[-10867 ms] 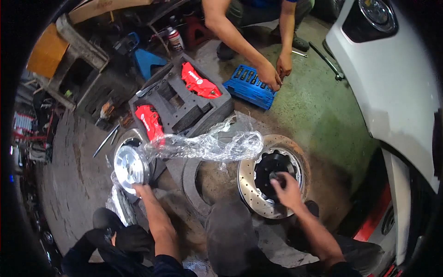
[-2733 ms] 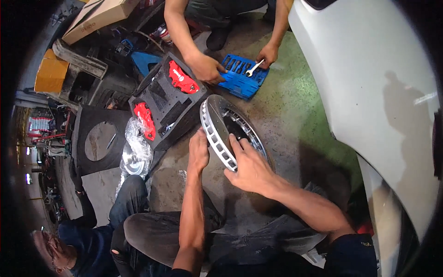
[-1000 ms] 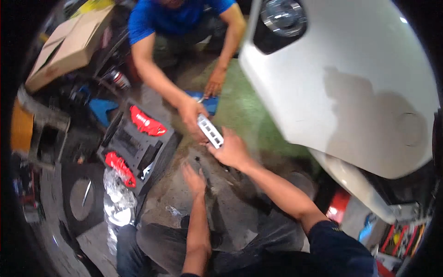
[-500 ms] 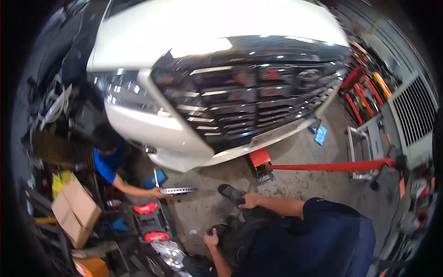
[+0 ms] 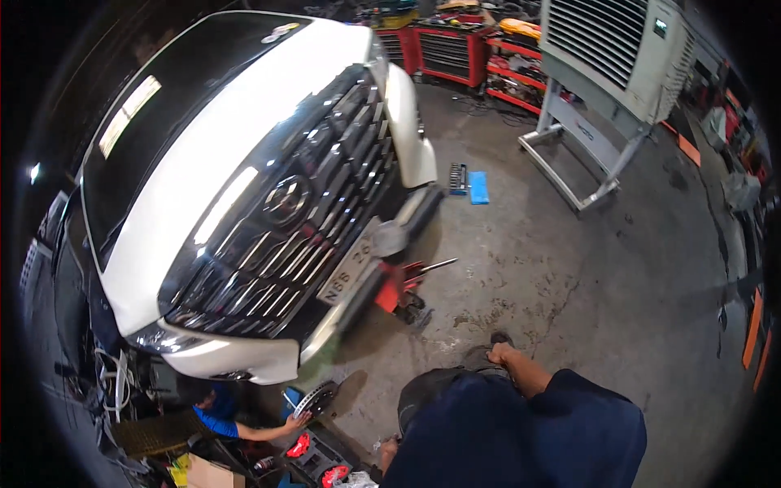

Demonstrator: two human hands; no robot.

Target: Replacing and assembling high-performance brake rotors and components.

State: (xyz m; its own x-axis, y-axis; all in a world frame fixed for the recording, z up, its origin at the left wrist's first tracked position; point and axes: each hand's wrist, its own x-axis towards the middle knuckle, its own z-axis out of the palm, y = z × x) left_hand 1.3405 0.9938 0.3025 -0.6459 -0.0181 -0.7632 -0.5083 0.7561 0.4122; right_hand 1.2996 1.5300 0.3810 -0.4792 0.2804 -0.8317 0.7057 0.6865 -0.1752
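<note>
The disc (image 5: 314, 400) is held at its edge by a co-worker's hand (image 5: 298, 422), near the red calipers (image 5: 299, 445). The right hand (image 5: 506, 355) is seen at the trousers (image 5: 427, 394); the left hand (image 5: 390, 452) is partly hidden by the shirt (image 5: 488, 423). Whether the fingers (image 5: 495, 355) of either are spread or pressed together cannot be told.

Your right grip (image 5: 501, 354), earlier on the brake disc (image 5: 316, 399), has drawn back to your leg (image 5: 476, 359), lower centre-right; lower left, a co-worker's grip (image 5: 298, 421) now meets the rim.
</note>
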